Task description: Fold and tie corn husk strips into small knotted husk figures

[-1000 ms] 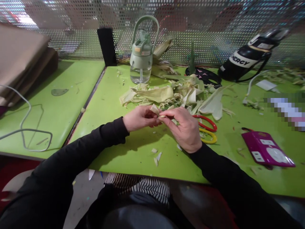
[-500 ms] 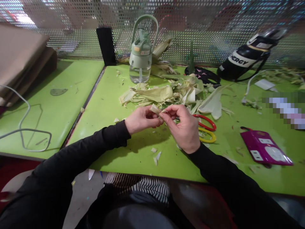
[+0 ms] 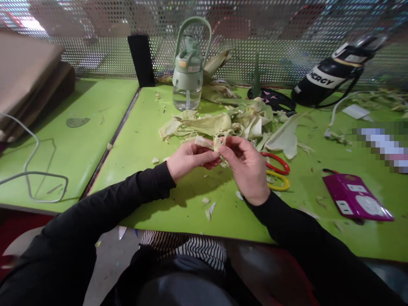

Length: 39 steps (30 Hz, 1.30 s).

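Both hands meet over the middle of the green table (image 3: 178,204). My left hand (image 3: 188,159) and my right hand (image 3: 247,168) each pinch the same small pale strip of corn husk (image 3: 210,143), fingers closed on it from either side. Just beyond the hands lies a pile of corn husks (image 3: 229,125). Scissors with one red and one yellow handle loop (image 3: 277,172) rest on the table right beside my right hand. A few small husk scraps (image 3: 208,208) lie under my wrists.
A pale green water bottle (image 3: 188,68) stands at the back by the perforated metal screen (image 3: 95,46). A purple power strip (image 3: 357,197) lies at the right, a black bottle (image 3: 331,72) farther back. A white cable (image 3: 32,174) loops on the left table.
The husk strip has been turned and lifted a little, now sticking up more between the fingertips. Both hands stay in nearly the same place.
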Available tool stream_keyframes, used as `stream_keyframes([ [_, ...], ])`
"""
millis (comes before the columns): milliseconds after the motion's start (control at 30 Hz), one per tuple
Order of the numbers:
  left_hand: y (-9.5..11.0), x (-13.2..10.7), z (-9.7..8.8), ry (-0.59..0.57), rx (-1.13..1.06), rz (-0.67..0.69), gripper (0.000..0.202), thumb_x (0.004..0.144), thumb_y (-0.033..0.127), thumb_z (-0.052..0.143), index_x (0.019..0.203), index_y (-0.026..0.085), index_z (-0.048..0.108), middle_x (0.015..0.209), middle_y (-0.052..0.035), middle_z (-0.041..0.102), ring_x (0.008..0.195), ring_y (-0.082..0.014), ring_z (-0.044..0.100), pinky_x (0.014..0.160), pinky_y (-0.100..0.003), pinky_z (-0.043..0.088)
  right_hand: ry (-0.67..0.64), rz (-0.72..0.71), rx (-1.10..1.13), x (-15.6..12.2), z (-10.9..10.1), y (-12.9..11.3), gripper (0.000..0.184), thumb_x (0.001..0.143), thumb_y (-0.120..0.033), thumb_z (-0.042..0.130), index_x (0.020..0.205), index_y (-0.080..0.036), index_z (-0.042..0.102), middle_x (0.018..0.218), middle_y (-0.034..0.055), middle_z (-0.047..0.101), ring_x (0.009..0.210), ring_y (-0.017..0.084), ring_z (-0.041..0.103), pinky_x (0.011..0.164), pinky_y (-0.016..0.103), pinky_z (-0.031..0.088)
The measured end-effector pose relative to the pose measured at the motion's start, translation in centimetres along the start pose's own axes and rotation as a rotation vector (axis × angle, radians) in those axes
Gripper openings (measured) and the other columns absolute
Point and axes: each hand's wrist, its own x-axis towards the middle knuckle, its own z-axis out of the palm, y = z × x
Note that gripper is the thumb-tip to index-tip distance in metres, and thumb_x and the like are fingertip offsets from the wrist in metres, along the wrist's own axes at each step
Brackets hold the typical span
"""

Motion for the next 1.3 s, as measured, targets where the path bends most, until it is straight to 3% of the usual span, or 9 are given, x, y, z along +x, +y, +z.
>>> stream_keyframes([
  [133, 0.3, -0.1, 0.3, 0.016, -0.049, -0.091, 0.006, 0.086, 0.012, 0.067, 0.080, 0.011, 0.066, 0.070, -0.0002, 0.069, 0.060, -0.0056, 0.062, 0.065, -0.020, 0.051, -0.004, -0.046, -0.021, 0.0, 0.0, -0.1, 0.022, 0.087, -0.043, 0.072, 0.088, -0.021, 0.068, 0.083, -0.0006, 0.068, 0.070, 0.013, 0.064, 0.062, 0.027, 0.055],
  [267, 0.9, 0.0, 0.6, 0.053, -0.111, -0.192, 0.015, 0.089, 0.009, 0.063, 0.075, 0.009, 0.067, 0.066, -0.0008, 0.068, 0.055, -0.0039, 0.060, 0.060, -0.018, 0.049, 0.062, -0.302, -0.231, -0.3, -0.1, -0.1, 0.008, 0.093, -0.027, 0.066, 0.098, -0.024, 0.071, 0.098, 0.0029, 0.072, 0.089, 0.017, 0.069, 0.077, 0.033, 0.058],
  [367, 1.3, 0.0, 0.6, 0.085, -0.128, -0.234, 0.017, 0.089, 0.006, 0.060, 0.073, 0.008, 0.066, 0.062, 0.0001, 0.066, 0.050, -0.0027, 0.057, 0.056, -0.016, 0.046, 0.051, -0.458, -0.336, -0.4, -0.2, -0.2, 0.014, 0.092, -0.020, 0.066, 0.103, -0.025, 0.072, 0.099, 0.0023, 0.074, 0.090, 0.017, 0.069, 0.076, 0.033, 0.057],
  [500, 1.4, 0.1, 0.3, 0.087, -0.071, -0.234, 0.016, 0.086, 0.005, 0.061, 0.071, 0.009, 0.064, 0.061, 0.0003, 0.066, 0.050, -0.0028, 0.055, 0.056, -0.017, 0.045, 0.020, -0.548, -0.367, -0.3, -0.4, -0.2, 0.019, 0.091, -0.016, 0.068, 0.105, -0.027, 0.072, 0.097, 0.0010, 0.074, 0.089, 0.018, 0.069, 0.076, 0.033, 0.056],
  [700, 1.5, 0.3, 0.1, 0.092, 0.213, -0.161, 0.017, 0.078, -0.004, 0.064, 0.070, 0.011, 0.058, 0.057, 0.0041, 0.062, 0.049, -0.0037, 0.055, 0.053, -0.018, 0.044, -0.097, -0.521, -0.423, 0.0, -0.6, -0.2, 0.020, 0.094, -0.022, 0.064, 0.108, -0.030, 0.075, 0.100, 0.0044, 0.069, 0.095, 0.021, 0.067, 0.081, 0.039, 0.056],
  [800, 1.8, 0.3, 0.2, 0.146, 0.316, -0.154, 0.023, 0.076, -0.007, 0.064, 0.067, 0.012, 0.054, 0.053, 0.0068, 0.057, 0.047, -0.0042, 0.053, 0.052, -0.019, 0.042, -0.165, -0.548, -0.471, 0.2, -0.9, -0.2, 0.024, 0.095, -0.022, 0.062, 0.114, -0.028, 0.074, 0.117, 0.0087, 0.069, 0.105, 0.024, 0.065, 0.087, 0.045, 0.055],
  [900, 2.0, 0.3, 0.2, 0.139, 0.344, -0.176, 0.023, 0.077, -0.006, 0.063, 0.067, 0.012, 0.054, 0.051, 0.0067, 0.057, 0.046, -0.0043, 0.053, 0.051, -0.018, 0.042, -0.240, -0.588, -0.518, 0.6, -1.2, -0.2, 0.026, 0.095, -0.022, 0.059, 0.116, -0.030, 0.073, 0.131, 0.0064, 0.068, 0.113, 0.026, 0.064, 0.092, 0.048, 0.053],
  [1133, 1.6, 0.5, -0.2, 0.081, 0.343, -0.191, 0.017, 0.078, -0.005, 0.062, 0.073, 0.011, 0.057, 0.056, 0.0060, 0.061, 0.048, -0.0032, 0.056, 0.052, -0.017, 0.045, -0.210, -0.571, -0.506, 0.8, -1.3, -0.2, 0.021, 0.095, -0.022, 0.061, 0.109, -0.028, 0.076, 0.114, 0.0071, 0.075, 0.102, 0.025, 0.068, 0.086, 0.046, 0.054],
  [1300, 1.1, 0.7, -0.9, -0.022, 0.276, -0.135, 0.010, 0.080, 0.003, 0.064, 0.076, 0.011, 0.060, 0.061, 0.0034, 0.065, 0.052, -0.0035, 0.059, 0.053, -0.016, 0.046, -0.180, -0.458, -0.380, 1.0, -1.4, -0.5, 0.015, 0.090, -0.023, 0.070, 0.101, -0.029, 0.078, 0.099, 0.0048, 0.072, 0.093, 0.021, 0.068, 0.081, 0.040, 0.058],
])
